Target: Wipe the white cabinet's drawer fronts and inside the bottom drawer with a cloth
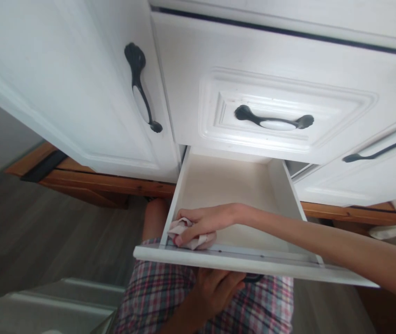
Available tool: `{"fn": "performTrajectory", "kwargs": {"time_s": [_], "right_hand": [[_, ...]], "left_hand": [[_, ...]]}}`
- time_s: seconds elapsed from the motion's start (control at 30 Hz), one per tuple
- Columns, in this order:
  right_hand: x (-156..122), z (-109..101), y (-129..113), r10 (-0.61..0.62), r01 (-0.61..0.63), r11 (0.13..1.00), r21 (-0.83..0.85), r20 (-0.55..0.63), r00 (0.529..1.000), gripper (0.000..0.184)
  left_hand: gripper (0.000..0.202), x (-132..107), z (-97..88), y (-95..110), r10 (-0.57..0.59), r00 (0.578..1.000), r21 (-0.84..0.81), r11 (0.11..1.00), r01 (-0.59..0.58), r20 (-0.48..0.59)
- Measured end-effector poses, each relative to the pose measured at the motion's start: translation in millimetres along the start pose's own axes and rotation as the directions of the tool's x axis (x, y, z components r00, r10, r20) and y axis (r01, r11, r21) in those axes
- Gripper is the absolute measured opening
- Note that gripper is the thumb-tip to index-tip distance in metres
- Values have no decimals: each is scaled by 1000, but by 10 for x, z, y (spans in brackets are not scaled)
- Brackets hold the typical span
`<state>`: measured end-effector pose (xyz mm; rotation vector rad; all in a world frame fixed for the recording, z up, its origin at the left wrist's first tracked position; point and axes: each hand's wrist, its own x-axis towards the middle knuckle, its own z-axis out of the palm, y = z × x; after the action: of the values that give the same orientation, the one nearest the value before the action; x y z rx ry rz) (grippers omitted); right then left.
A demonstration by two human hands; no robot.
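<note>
A white drawer (288, 204) is pulled out from the cabinet, and its bare interior shows. Inside its front left corner, my right hand (205, 222) is closed on a crumpled, pale pinkish cloth (184, 229). The cloth presses against the inner side of the drawer front (288, 269). Below that front, my left hand (215, 287) has its fingers curled around the dark drawer handle (253, 278), of which only one end shows. My right forearm crosses over the drawer's right side.
Above is a closed drawer with a dark handle (274, 119). Cabinet doors with handles (140, 83) flank it. A wooden base (107, 181) runs underneath. My lap in plaid shorts (152, 297) is under the drawer front. White panels (55, 301) stand at lower left.
</note>
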<state>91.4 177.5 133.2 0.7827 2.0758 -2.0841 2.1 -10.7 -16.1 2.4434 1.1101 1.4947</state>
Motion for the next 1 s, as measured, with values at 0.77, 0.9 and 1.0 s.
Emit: {"fn": "performTrajectory", "kwargs": {"time_s": [0.77, 0.9, 1.0], "right_hand": [[512, -1248, 731, -527, -393, 352, -849, -527, 666, 51], [499, -1261, 675, -448, -312, 452, -836, -515, 731, 48], [342, -930, 629, -428, -100, 486, -868, -336, 839, 40]], "left_hand": [[19, 34, 34, -42, 17, 999, -71, 997, -14, 39], [18, 75, 1, -43, 33, 999, -91, 995, -31, 25], [14, 55, -6, -38, 47, 997, -33, 998, -45, 60]]}}
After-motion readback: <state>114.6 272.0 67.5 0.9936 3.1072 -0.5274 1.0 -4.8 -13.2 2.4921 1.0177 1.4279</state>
